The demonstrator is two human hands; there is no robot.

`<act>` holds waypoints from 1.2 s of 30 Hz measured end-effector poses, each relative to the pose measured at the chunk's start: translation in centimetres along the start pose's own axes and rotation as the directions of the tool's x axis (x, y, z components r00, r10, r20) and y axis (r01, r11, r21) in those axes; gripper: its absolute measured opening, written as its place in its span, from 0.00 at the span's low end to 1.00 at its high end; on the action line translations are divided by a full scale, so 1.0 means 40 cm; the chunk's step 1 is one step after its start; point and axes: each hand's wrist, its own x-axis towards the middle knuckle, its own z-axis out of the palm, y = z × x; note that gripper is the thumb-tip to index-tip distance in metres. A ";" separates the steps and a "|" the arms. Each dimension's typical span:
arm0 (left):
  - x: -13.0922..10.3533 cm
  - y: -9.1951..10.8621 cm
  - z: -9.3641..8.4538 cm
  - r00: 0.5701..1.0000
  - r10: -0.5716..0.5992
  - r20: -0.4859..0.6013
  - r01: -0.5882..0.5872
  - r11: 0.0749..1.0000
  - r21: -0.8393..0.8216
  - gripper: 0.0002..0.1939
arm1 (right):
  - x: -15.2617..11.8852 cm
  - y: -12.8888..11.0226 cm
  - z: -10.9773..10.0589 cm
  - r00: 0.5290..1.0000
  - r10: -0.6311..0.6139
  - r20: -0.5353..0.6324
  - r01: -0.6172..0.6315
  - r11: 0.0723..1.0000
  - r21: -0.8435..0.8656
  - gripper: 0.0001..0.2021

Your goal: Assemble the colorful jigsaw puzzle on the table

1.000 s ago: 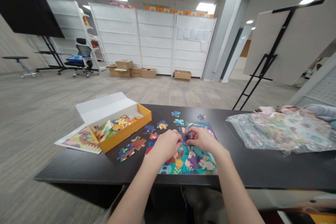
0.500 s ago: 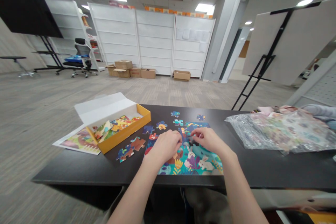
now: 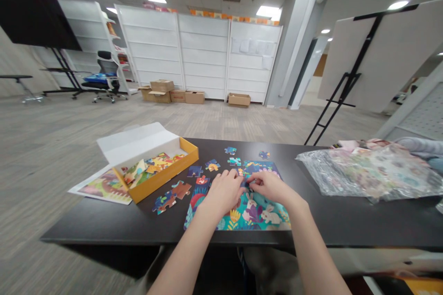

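My left hand [image 3: 225, 191] lies palm down over the middle of a colourful jigsaw puzzle [image 3: 255, 225], its thumb apart from its fingers. Right beside it, the thumb and fingers of my right hand [image 3: 269, 187] are pinched low on a small dark puzzle piece, mostly hidden by the fingertips. White rabbits, flowers and teal ground show on the assembled part. Loose pieces lie around it: a teal piece [image 3: 234, 161], a blue piece [image 3: 230, 150] and another [image 3: 264, 154] behind, an orange-and-blue piece [image 3: 212, 165] and a brown piece [image 3: 181, 190] to the left.
On the left of the black table [image 3: 114, 223] stands an open yellow box [image 3: 164, 176] holding several more pieces, its white lid raised. A printed picture sheet [image 3: 104, 186] lies partly under the box. At right is a clear plastic bag [image 3: 370, 173] with cloth behind it.
My right hand has moved slightly left, closer to my left hand. My left hand has shifted a little right, its fingers spread flatter over the puzzle.
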 end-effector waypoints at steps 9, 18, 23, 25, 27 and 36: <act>0.008 0.005 0.000 0.999 -0.026 0.040 0.026 1.000 -0.008 0.16 | -0.009 0.009 -0.010 1.000 0.013 -0.017 -0.013 1.000 -0.003 0.10; 0.015 -0.012 -0.010 0.997 -0.036 0.075 0.043 0.995 -0.088 0.13 | -0.010 -0.012 -0.023 0.999 -0.013 -0.031 0.012 1.000 -0.021 0.09; 0.014 -0.024 -0.011 0.997 -0.046 0.057 0.052 0.993 -0.108 0.17 | -0.016 -0.021 -0.024 0.998 -0.039 0.047 0.039 0.999 -0.009 0.11; 0.011 -0.028 -0.016 0.998 -0.050 0.050 0.055 0.992 -0.110 0.17 | -0.018 -0.016 -0.024 0.999 -0.042 0.032 0.042 0.999 -0.015 0.11; 0.007 -0.032 -0.023 0.997 -0.053 0.054 0.059 0.993 -0.099 0.15 | -0.018 -0.008 -0.023 0.999 -0.033 0.012 0.033 0.999 -0.019 0.10; -0.005 -0.036 -0.037 0.991 -0.110 0.073 0.118 0.987 -0.110 0.14 | -0.022 -0.014 -0.024 0.999 -0.014 -0.040 0.011 0.998 -0.067 0.12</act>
